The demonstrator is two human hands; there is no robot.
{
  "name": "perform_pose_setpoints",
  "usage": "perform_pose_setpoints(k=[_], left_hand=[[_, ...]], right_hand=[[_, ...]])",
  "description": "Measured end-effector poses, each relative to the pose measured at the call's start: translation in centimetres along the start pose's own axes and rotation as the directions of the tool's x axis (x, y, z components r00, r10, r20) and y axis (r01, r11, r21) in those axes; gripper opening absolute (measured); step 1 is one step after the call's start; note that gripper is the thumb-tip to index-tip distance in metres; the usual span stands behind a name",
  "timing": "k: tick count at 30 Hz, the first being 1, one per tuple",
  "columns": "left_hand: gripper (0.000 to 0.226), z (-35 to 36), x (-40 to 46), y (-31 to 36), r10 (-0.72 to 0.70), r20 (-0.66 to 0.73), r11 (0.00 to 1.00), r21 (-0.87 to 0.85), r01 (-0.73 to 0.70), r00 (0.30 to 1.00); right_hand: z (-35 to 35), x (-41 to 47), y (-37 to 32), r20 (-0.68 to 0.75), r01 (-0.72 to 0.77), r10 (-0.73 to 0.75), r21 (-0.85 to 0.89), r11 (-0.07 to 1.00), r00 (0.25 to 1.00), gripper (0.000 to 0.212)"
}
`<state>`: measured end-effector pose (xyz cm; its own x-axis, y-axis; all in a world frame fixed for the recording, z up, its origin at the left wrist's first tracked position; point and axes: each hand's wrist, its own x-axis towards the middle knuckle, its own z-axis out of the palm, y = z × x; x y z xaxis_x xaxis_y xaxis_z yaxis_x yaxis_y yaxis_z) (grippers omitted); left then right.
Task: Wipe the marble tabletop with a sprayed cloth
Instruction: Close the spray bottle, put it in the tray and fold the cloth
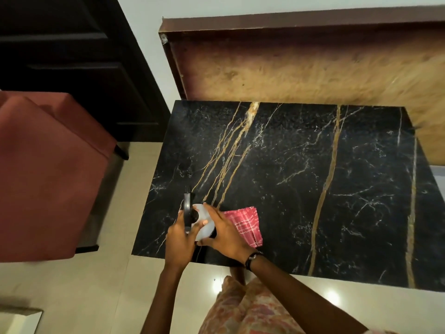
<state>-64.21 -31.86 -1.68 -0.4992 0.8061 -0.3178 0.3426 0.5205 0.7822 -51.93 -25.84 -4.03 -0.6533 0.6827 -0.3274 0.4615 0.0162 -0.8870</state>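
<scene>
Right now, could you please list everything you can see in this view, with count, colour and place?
Tabletop: one, black marble with gold and white veins, centre and right.
Spray bottle: one, white body with black trigger head, near the tabletop's front left corner, held by both hands.
Cloth: one, red and white checked, folded, lying on the tabletop just right of the bottle.
Chair: one, red upholstery with dark legs, left of the table.
Board: one, brown wood, behind the table against the wall.
Door: one, dark, upper left.
Floor: pale tiles, foreground.
Wristband: one, black, on the right wrist.
Left hand: one, fingers around the trigger head.
Right hand: one, on the bottle's body.
</scene>
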Motion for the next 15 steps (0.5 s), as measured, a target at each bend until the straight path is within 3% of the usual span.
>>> perform_pose_setpoints(k=[4,7,11,15], left_hand=[[0.055,1.4,1.3,3.8,0.074,0.036,0.997,0.013,-0.074,0.997],[0.053,4.1,2.2,7.7,0.166,0.064,0.982,0.078,-0.171,0.984],[0.047,10.3,1.9,13.7,0.315,0.112,0.936,0.130,-0.328,0.942],[0.043,18.6,0.1,20.0,0.369,0.155,0.918,0.097,-0.385,0.917]], right_hand=[[-3.5,-0.5,-0.2,-0.080,0.032,-0.025,0.088,0.996,0.996,0.091],[-7.3,-1.4,0.5,-0.217,0.092,-0.066,0.109,0.990,0.974,0.079],[-13.2,-3.5,2.4,-0.438,0.085,-0.039,0.086,0.993,0.898,0.072],[-20.3,-6.5,5.9,-0.603,0.028,0.005,0.045,0.999,0.797,0.062]])
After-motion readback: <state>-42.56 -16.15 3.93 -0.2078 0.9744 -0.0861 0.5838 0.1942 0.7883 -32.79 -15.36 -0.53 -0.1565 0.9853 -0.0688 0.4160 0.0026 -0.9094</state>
